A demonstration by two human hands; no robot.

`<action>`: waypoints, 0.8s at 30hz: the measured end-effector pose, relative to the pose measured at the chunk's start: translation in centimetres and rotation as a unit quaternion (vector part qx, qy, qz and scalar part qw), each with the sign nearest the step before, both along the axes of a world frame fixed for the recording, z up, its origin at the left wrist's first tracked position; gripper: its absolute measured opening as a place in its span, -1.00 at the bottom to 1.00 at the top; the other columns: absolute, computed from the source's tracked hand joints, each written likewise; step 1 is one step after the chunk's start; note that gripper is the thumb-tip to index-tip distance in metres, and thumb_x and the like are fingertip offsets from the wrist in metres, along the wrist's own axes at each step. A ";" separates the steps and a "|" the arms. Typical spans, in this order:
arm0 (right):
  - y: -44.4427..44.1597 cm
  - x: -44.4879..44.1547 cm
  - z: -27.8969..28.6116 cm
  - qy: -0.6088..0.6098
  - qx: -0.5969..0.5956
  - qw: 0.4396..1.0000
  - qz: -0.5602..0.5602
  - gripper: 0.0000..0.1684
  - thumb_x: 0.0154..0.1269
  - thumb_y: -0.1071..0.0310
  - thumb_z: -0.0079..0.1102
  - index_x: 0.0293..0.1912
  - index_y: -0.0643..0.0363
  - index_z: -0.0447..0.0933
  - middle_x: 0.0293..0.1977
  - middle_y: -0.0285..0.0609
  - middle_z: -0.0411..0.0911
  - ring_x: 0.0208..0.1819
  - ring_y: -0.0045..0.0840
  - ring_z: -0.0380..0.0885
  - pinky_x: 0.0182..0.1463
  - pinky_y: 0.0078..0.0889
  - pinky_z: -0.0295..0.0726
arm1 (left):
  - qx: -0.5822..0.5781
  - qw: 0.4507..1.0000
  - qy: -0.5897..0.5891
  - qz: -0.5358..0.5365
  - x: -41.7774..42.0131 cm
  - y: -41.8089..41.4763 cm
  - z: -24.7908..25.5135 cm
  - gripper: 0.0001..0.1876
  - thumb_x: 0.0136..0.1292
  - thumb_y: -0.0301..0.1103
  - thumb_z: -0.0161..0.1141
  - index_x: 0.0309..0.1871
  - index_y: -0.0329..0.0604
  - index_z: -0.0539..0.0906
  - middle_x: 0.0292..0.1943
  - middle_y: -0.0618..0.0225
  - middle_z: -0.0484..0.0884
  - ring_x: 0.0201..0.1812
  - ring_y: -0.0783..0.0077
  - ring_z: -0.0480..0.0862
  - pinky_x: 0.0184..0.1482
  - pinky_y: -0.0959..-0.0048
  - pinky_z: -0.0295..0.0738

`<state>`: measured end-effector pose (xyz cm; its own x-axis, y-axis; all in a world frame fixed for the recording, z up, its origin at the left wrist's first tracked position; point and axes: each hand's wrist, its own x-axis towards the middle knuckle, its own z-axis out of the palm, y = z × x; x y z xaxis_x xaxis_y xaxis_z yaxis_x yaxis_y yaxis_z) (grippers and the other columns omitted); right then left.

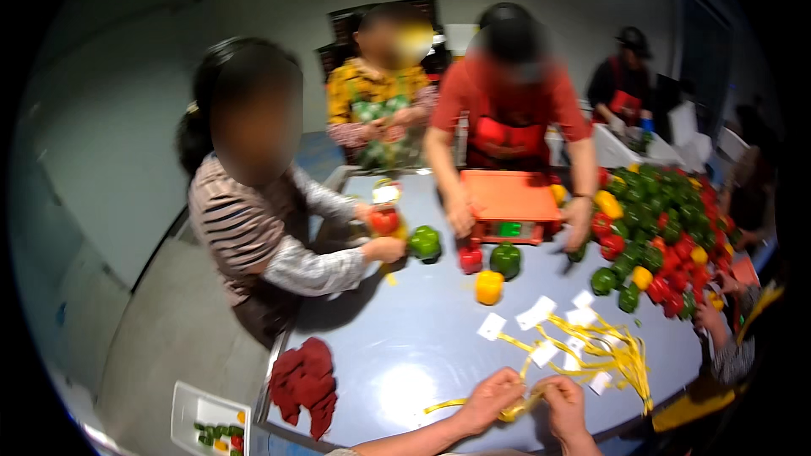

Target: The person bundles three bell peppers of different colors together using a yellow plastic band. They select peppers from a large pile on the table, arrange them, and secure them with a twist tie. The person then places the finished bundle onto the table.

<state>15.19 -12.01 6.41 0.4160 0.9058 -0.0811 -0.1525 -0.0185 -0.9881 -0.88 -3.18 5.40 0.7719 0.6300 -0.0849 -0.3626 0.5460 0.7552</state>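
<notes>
At the near edge of the metal table (374, 310), my left hand (493, 398) pinches a gathered length of yellow netting (512, 413). My right hand (564, 404) grips the same netting close by on the right. One yellow strip end (445, 404) sticks out to the left of my left hand. Just beyond my hands lies a loose bundle of yellow net strips (608, 354) with white tags (537, 313) attached. Farther off, a yellow bell pepper (489, 287), a red one (470, 258) and a green one (506, 259) sit close together.
A large pile of bell peppers (665, 234) covers the right side. Across the table a person handles an orange scale (510, 196). Another person at left holds a red pepper (383, 220) near a green pepper (425, 242). A dark red cloth (305, 386) and a white crate (179, 421) are lower left.
</notes>
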 end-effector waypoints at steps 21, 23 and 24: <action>9.5 3.7 -1.9 0.353 -0.022 0.925 0.139 -0.85 0.41 0.28 0.06 -0.15 0.13 0.46 -0.53 -0.38 0.36 -0.50 -0.65 0.32 -0.42 -0.61 0.31 | 0.007 0.979 0.143 -0.145 -2.1 6.7 -0.7 -0.78 0.39 -0.31 0.19 0.04 -0.10 0.52 -0.50 0.59 0.45 -0.58 0.74 0.31 -0.56 0.70 0.14; 9.3 4.6 -1.8 0.447 0.008 0.867 0.220 -0.83 0.44 0.22 0.02 -0.21 0.11 0.43 -0.60 -0.43 0.23 -0.57 -0.66 0.20 -0.48 -0.61 0.23 | -0.003 0.977 0.186 -0.107 -2.2 6.7 -2.7 -0.79 0.38 -0.35 0.19 0.02 -0.15 0.53 -0.44 0.52 0.51 -0.57 0.73 0.34 -0.59 0.69 0.16; 9.2 4.7 -1.0 0.440 -0.031 0.873 0.209 -0.81 0.43 0.21 0.04 -0.24 0.11 0.42 -0.61 -0.44 0.15 -0.59 -0.68 0.12 -0.50 -0.61 0.17 | -0.053 0.989 0.128 -0.044 -2.4 6.7 -3.9 -0.82 0.42 -0.34 0.14 0.01 -0.15 0.55 -0.37 0.45 0.57 -0.47 0.66 0.46 -0.45 0.62 0.33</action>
<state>19.87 -2.84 5.42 -0.1975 0.9461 -0.2568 -0.8192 -0.3031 -0.4869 -3.29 3.54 1.49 0.7679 0.5391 -0.3461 -0.1153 0.6477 0.7531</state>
